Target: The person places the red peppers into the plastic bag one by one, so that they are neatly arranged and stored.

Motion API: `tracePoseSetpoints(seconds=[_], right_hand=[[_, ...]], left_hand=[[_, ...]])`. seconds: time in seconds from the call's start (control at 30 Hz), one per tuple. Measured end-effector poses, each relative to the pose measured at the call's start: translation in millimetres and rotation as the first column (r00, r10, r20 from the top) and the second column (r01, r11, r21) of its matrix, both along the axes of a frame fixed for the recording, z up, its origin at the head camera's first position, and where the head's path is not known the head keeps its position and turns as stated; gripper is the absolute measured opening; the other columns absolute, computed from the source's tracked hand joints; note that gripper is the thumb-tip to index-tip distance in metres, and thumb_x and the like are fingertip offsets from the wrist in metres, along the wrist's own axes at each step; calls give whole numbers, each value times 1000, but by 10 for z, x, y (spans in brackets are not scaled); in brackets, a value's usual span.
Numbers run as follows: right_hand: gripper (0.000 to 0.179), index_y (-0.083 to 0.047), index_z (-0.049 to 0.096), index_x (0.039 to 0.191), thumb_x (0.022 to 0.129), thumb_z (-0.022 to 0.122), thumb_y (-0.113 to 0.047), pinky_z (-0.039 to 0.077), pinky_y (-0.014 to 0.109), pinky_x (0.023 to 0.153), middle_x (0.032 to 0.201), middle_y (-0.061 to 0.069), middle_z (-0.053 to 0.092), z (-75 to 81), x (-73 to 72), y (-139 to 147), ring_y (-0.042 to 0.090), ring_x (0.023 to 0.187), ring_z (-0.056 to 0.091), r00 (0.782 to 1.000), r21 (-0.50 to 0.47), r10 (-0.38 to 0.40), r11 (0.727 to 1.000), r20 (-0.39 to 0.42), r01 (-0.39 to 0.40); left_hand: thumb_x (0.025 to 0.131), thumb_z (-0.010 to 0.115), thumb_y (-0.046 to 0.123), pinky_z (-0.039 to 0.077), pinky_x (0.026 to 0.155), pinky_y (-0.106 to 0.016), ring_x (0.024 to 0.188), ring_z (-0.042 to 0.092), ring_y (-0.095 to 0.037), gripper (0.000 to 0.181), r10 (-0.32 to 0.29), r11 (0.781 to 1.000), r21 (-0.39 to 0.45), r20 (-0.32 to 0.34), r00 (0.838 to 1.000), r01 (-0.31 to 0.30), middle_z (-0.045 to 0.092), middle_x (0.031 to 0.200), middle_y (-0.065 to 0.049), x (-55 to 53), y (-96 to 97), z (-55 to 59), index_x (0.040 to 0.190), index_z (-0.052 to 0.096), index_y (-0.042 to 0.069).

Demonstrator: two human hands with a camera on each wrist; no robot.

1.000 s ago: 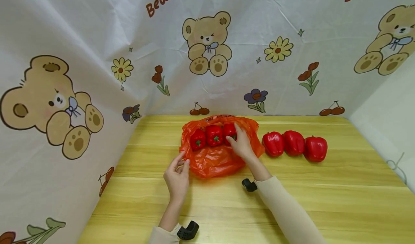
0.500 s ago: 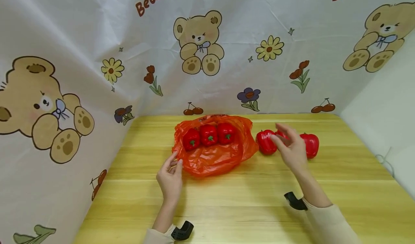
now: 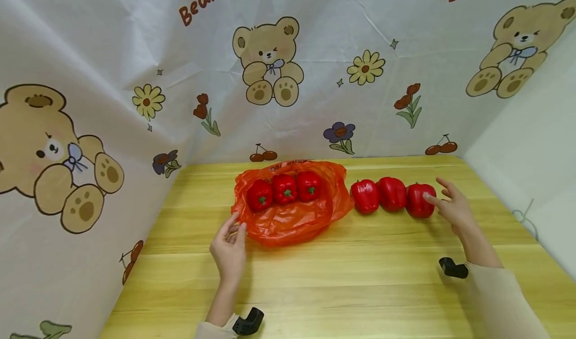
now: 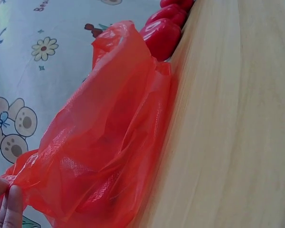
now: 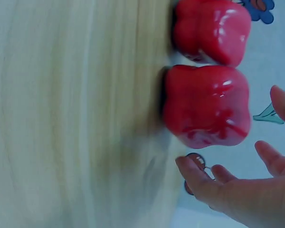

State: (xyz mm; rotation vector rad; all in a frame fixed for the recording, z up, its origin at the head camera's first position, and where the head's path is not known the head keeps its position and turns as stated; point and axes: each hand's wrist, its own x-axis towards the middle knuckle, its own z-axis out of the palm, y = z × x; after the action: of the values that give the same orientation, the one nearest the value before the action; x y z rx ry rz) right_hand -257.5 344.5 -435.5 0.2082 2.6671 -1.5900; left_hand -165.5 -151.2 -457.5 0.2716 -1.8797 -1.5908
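Observation:
An orange-red plastic bag (image 3: 288, 229) lies on the table with its mouth spread open. Three red bell peppers with green stems sit inside it, the middle one (image 3: 283, 188) between two others. My left hand (image 3: 228, 249) pinches the bag's left edge between thumb and fingers, plain in the left wrist view. Right of the bag, three more red bell peppers stand in a row. My right hand (image 3: 458, 214) is beside the rightmost bell pepper (image 3: 419, 201), fingers spread. In the right wrist view a gap shows between the fingertips and that bell pepper (image 5: 206, 107).
The wooden table (image 3: 342, 284) is backed by a white cloth (image 3: 315, 129) printed with bears and flowers. A white wall (image 3: 540, 164) stands at the right, with a thin cord (image 3: 526, 219) by the table's edge. Black wrist cameras sit on both arms.
My right hand has left the bell pepper in the bag and moved right to the far end of the row outside. The left hand still pinches the bag's edge. The head view has shifted slightly.

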Motion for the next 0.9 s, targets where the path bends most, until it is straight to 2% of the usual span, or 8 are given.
tracePoseSetpoints(seconds=[0.07, 0.13, 0.2, 0.27, 0.33, 0.6, 0.7, 0.9], right_hand=[[79, -9, 2, 158, 101, 52, -33, 56, 33, 87, 155, 40, -2, -50, -29, 31, 55, 133, 27, 999, -58, 23, 998, 44, -20], [80, -14, 0, 158, 101, 52, -32, 54, 19, 77, 155, 39, -4, -103, -55, 55, 44, 126, 39, 996, -118, 40, 993, 80, -31], [80, -20, -1, 159, 100, 53, -32, 54, 16, 77, 155, 38, -5, -148, -73, 70, 26, 114, 49, 993, -176, 50, 984, 105, -31], [80, -24, 0, 159, 100, 54, -31, 54, 16, 78, 156, 38, -4, -184, -91, 79, 7, 102, 49, 992, -215, 57, 976, 115, -31], [79, -25, 3, 159, 100, 55, -30, 54, 15, 77, 155, 37, -1, -208, -102, 78, -4, 92, 45, 993, -237, 53, 971, 107, -26], [80, -21, 11, 159, 96, 61, -26, 56, 17, 73, 143, 35, 17, -254, -83, 53, -7, 84, 50, 998, -277, 5, 961, 70, 15], [82, -19, 14, 159, 95, 64, -23, 57, 17, 70, 133, 29, 26, -256, -56, 46, -6, 80, 53, 998, -328, -27, 944, 58, 44], [81, -25, 18, 158, 93, 66, -19, 56, 16, 67, 121, 10, 34, -203, 41, 24, -3, 79, 54, 996, -430, -77, 899, 48, 90]], left_hand=[[87, 70, -1, 52, 67, -9, 80, 60, 1, 28, -4, 1000, 6, -5, 1000, 4, 71, 104, -21, 3, -5, 1, 115, 72, 1], [86, 70, -1, 52, 68, -10, 81, 60, 0, 29, -8, 1000, 10, -9, 1000, 8, 71, 105, -20, 5, -10, -6, 115, 72, 1], [86, 70, -2, 52, 68, -10, 81, 61, -1, 29, -13, 1000, 11, -13, 1000, 13, 71, 106, -20, 6, -10, -11, 115, 71, 1], [86, 70, -2, 52, 68, -10, 82, 61, -3, 29, -16, 1000, 11, -13, 1000, 16, 71, 106, -20, 4, -10, -14, 115, 71, 1], [86, 70, -2, 53, 69, -10, 82, 62, -6, 30, -16, 1000, 12, -14, 1000, 16, 71, 106, -20, 0, -10, -17, 115, 71, 1], [87, 71, 0, 53, 69, -11, 84, 63, -8, 29, -23, 999, 28, -11, 1000, 23, 71, 109, -19, -8, -6, -8, 116, 71, 2], [86, 71, -1, 52, 69, -10, 83, 62, -6, 30, -21, 999, 36, -10, 1000, 21, 71, 108, -19, -9, 3, -1, 116, 71, 2], [86, 71, -1, 53, 69, -10, 82, 61, -4, 30, -28, 999, 40, -18, 999, 28, 71, 108, -18, -7, 17, -10, 116, 71, 1]])
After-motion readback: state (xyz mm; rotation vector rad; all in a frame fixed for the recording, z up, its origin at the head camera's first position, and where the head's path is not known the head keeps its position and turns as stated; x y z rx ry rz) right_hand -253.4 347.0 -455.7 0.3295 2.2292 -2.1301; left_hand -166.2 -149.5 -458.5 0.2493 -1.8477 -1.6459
